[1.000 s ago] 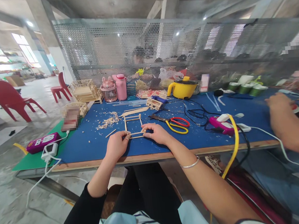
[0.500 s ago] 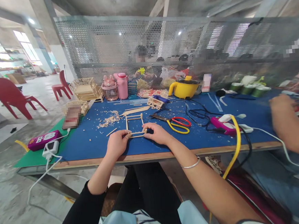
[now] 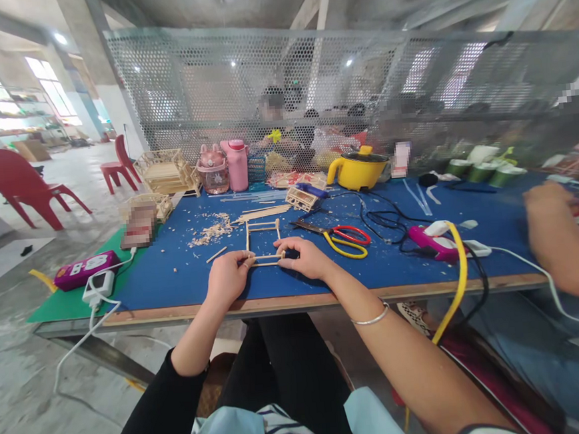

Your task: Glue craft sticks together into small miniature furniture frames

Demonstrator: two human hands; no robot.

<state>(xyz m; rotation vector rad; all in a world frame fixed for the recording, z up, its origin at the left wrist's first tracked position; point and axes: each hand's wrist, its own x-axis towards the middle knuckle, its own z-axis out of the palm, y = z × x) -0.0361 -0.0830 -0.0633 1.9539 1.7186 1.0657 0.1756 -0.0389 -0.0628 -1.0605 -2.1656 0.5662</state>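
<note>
Two-handed pinch on one small wooden-stick frame, close to front edge of blue tabletop.
Grips near-left corner in left hand, thumb and fingers clamped on it; grips near-right corner in right hand, same tight pinch, silver bangle at wrist. Cannot tell if resting on table or lifted slightly. To right, just past right hand: red-and-yellow-handled scissors, blades pointing left. Beyond frame: thin wooden strips. Left of those: scattered wood chips, single short stick near left hand. Toward back: yellow electric pot, pink bottle.
</note>
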